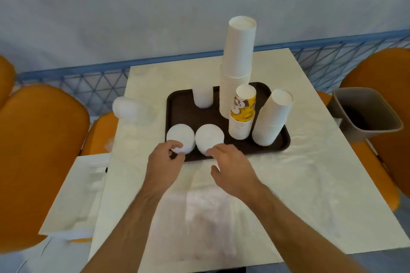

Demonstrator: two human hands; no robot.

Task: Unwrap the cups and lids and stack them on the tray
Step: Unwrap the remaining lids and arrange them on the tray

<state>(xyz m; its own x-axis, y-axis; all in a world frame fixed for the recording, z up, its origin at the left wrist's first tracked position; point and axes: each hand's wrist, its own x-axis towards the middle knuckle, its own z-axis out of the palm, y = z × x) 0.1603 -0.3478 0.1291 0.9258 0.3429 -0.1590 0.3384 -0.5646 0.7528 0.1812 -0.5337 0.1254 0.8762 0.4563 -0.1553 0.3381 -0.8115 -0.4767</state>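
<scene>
A dark brown tray (184, 111) sits mid-table. At its near edge stand two short stacks of white lids, the left lid stack (180, 135) and the right lid stack (209, 136). My left hand (166, 159) curls its fingers and thumb round the near side of the left lid stack. My right hand (230, 166) touches the right lid stack with its fingertips, thumb spread apart. Behind them rise a tall white cup stack (239, 62), a yellow patterned cup stack (244, 108), a leaning white cup stack (273, 117) and a short white stack (203, 97).
A wrapped white bundle (126, 106) lies at the table's left edge. Clear plastic wrap (210, 206) is spread on the table under my arms. A grey bin (366, 115) stands to the right, a white box (75, 195) to the left, orange chairs (42, 139) on both sides.
</scene>
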